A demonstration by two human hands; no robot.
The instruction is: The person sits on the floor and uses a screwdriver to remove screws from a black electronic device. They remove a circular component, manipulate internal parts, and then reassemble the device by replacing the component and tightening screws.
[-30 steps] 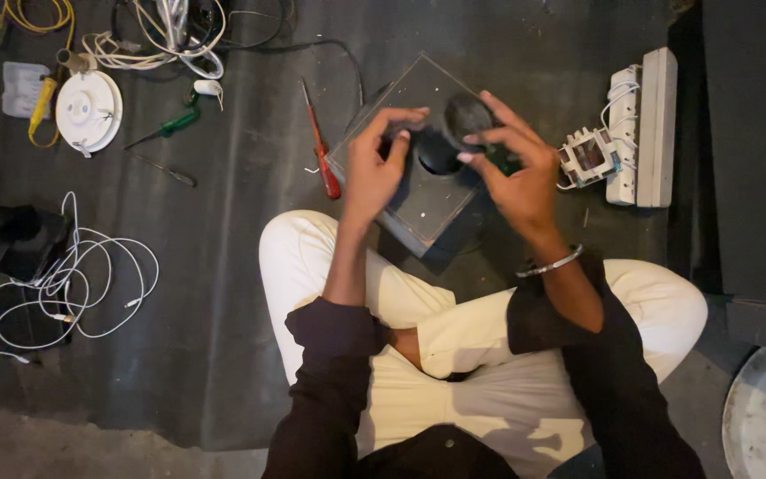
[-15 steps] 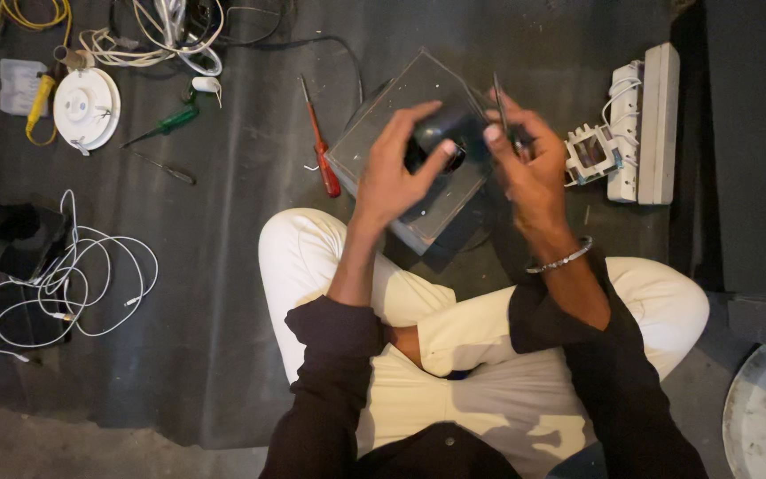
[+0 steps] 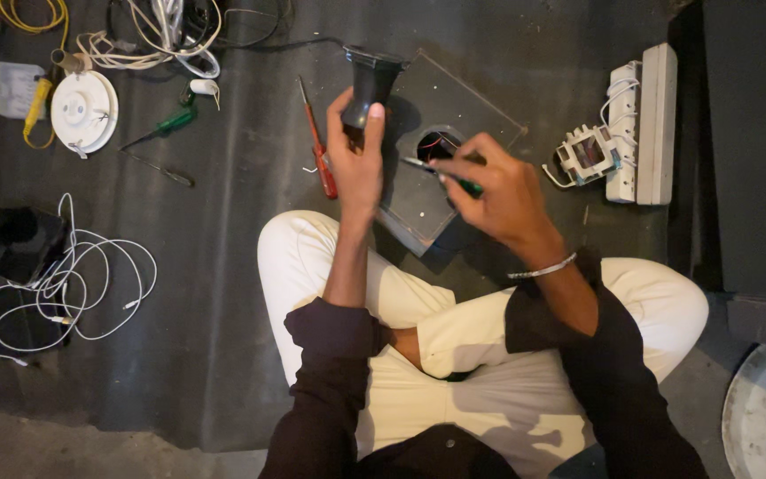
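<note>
While the left hand (image 3: 356, 164) is gripping a black funnel-shaped fitting (image 3: 370, 84), lifted at eleven o'clock of the holed grey panel (image 3: 441, 168), it looks light, rigid; its narrow neck suits holding. The right hand (image 3: 503, 191) is pinching a green screwdriver (image 3: 441, 173).

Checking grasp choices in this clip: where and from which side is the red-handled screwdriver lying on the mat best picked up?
Probably by its red handle, the thick end, which lies nearest the person, just left of the left hand. Come from above, pinching across the handle's width: the red-handled screwdriver lies flat on the dark mat, its thin shaft pointing away, with bare mat on its left side.
</note>
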